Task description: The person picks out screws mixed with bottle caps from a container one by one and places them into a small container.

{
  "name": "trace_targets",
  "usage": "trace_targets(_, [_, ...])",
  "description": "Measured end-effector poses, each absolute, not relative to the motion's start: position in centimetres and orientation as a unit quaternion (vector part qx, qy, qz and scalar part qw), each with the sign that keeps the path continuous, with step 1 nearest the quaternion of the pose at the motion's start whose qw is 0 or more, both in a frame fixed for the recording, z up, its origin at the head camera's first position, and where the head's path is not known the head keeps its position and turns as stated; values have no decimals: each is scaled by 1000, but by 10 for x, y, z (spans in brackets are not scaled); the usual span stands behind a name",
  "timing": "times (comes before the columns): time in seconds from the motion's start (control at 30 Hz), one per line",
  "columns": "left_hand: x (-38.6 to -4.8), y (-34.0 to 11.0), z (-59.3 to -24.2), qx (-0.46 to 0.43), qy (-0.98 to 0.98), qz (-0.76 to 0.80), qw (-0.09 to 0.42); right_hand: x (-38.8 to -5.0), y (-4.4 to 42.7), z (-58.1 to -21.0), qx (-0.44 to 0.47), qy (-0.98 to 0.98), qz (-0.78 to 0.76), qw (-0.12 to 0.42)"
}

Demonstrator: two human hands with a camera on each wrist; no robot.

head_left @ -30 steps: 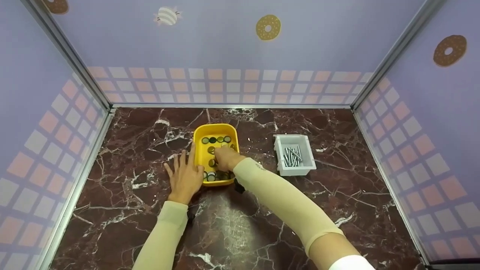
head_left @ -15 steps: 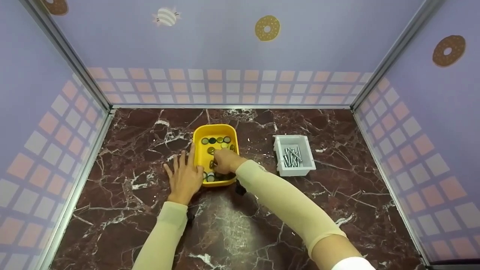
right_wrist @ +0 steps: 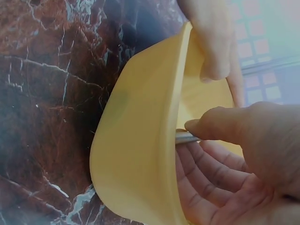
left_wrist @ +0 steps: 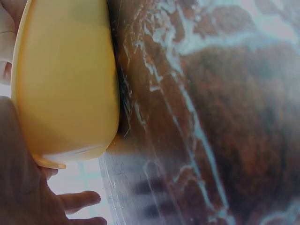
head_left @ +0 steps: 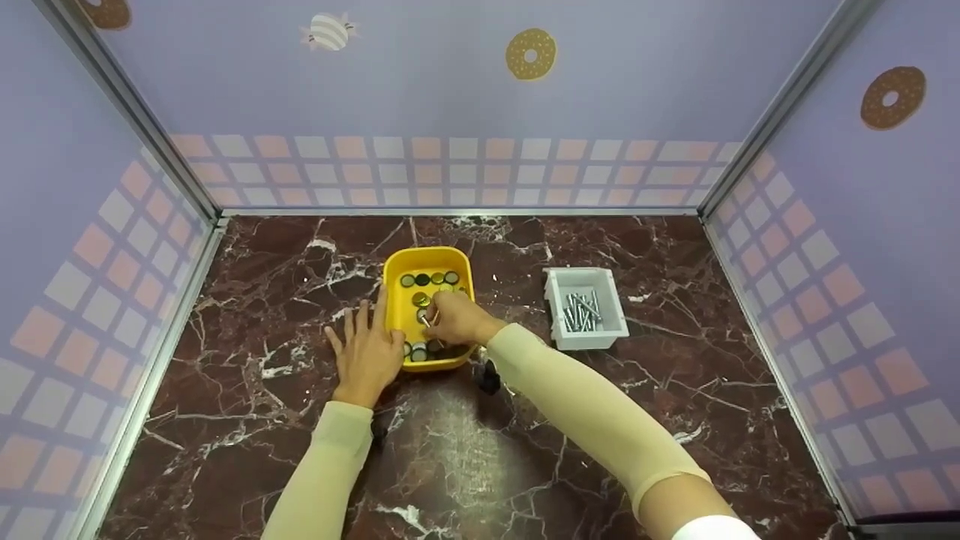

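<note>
A yellow plastic tub (head_left: 391, 262) stands on the marble-patterned surface, with several bottle caps (head_left: 438, 278) in gold, silver and dark green on its floor. My left hand (head_left: 367, 361) lies along the tub's left side, fingers straight and spread, the thumb over the rim. My right hand (head_left: 456, 319) is inside the tub's right half. In the right wrist view it pinches a silver screw (right_wrist: 186, 137) between thumb and fingers, just behind the near rim. The screw's far end is hidden by the rim and fingers.
A white bin (head_left: 616, 319) with several silver screws (head_left: 582, 311) stands to the right of the tub. Lilac panels with a tile pattern (head_left: 465, 172) wall in the surface at the back and both sides.
The right hand has drawn back slightly to the right inside the tub, and the silver screw now shows at its fingertips. The left hand stays at the tub's side.
</note>
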State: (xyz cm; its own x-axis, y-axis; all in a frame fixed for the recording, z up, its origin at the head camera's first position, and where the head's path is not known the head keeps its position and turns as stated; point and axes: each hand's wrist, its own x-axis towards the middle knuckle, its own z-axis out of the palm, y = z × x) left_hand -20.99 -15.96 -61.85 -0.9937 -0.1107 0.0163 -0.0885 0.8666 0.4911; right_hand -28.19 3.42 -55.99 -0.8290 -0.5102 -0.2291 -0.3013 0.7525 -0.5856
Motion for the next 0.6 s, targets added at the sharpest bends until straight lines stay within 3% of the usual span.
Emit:
trace_targets(0.4, [-211,-159,-617,52,-966,-253,11,-281,59,-548,-205,896,-346,186])
trace_targets(0.6, [-211,-159,-617,51,-966,-254,11,-282,71,-541,-206,864,-411,208])
